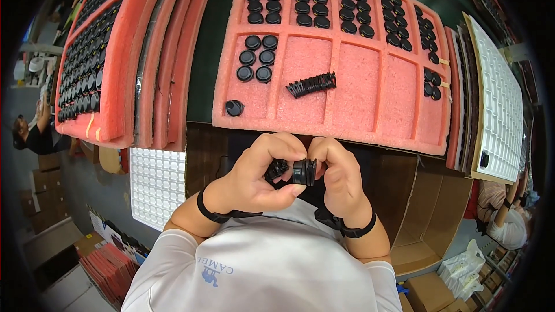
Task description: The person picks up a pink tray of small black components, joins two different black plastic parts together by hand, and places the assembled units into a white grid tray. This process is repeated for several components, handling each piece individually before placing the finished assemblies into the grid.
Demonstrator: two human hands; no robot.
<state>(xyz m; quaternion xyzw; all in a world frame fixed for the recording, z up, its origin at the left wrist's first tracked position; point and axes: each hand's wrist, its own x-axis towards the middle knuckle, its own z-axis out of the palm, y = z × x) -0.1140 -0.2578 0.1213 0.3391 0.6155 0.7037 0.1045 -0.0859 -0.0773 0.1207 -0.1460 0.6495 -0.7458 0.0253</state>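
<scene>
The left grip, black pieces in its palm, pinches a black cap by its side — likely light, stiff, best held there — the right grip curled close, hold unclear

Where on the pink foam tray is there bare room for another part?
The pink rectangular foam tray has bare floor in its near row's third compartment and fourth compartment, between the curved stack of black ringed parts and four round black caps. Crowded: the far row, packed with caps, and the near-left compartment, holding seven.
</scene>
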